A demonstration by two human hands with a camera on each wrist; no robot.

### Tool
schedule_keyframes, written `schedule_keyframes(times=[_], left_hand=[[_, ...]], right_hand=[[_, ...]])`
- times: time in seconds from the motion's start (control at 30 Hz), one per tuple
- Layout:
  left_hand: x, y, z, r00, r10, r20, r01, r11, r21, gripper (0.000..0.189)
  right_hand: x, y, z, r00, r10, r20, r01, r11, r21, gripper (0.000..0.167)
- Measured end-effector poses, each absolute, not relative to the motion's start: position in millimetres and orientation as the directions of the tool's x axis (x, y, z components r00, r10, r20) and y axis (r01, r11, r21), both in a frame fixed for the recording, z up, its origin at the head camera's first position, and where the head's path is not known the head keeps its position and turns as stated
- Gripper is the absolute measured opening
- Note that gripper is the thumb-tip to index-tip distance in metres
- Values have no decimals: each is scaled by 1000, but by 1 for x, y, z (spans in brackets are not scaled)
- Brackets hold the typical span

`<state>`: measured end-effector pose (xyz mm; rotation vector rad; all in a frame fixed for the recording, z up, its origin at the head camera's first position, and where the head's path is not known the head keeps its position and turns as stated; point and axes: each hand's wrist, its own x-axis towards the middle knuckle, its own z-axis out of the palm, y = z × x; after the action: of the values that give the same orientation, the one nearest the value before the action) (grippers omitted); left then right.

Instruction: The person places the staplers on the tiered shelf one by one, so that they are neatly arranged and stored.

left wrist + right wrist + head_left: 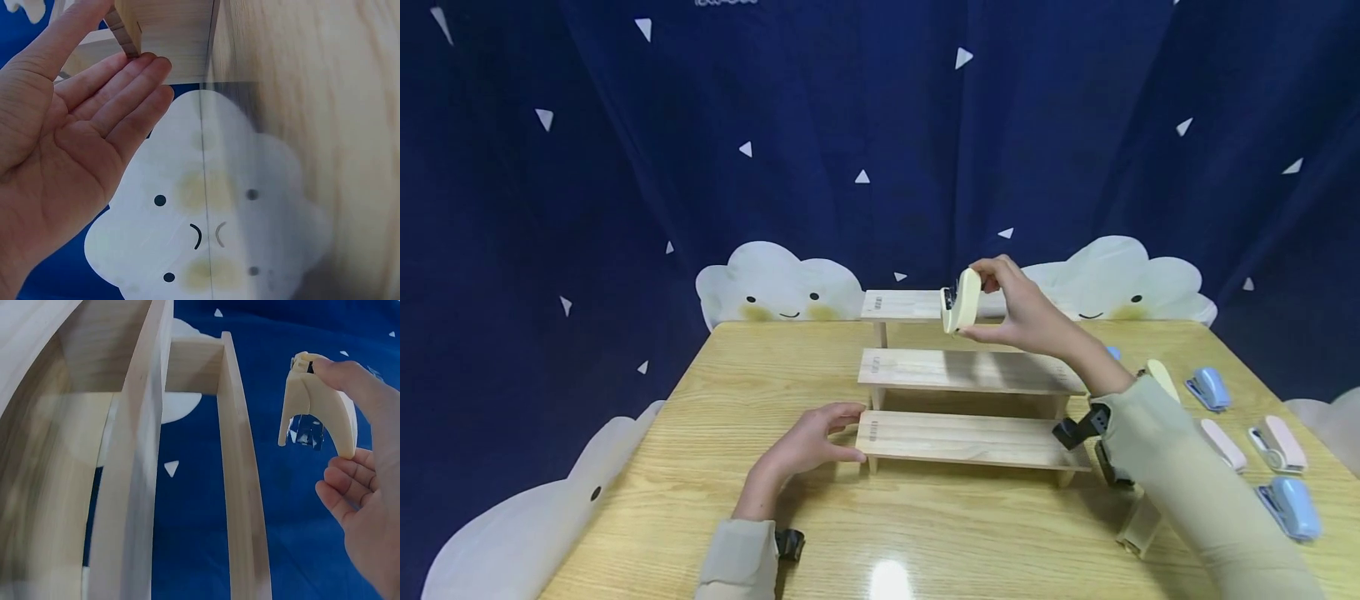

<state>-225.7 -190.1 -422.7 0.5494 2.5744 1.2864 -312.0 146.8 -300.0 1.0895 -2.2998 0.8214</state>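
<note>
A cream stapler [968,300] is pinched at both ends between the thumb and fingers of my right hand [1022,312]. In the head view it appears in front of the top board of a three-tier wooden shelf [970,439]. The right wrist view shows the same stapler [343,419] standing on end, its two arms spread apart. My left hand [812,440] is at the left end of the lowest board. Its fingers are nearly straight in the left wrist view, with the thumb and fingertips on either side of the board end [122,28]. Whether they press it, I cannot tell.
Several staplers lie on the table right of the shelf, among them a blue one [1210,387], a pink one [1281,442] and another blue one [1294,507]. My right forearm partly hides others. A dark blue curtain [820,108] hangs behind the table [752,367].
</note>
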Motion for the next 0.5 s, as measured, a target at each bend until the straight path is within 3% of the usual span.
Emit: schedule_keyframes(times=[0.5], left_hand=[[-225, -190, -421, -907, 419, -22, 232, 544, 806, 75]], right_hand=[[-340, 101, -290, -601, -603, 524, -796, 510, -326, 75]])
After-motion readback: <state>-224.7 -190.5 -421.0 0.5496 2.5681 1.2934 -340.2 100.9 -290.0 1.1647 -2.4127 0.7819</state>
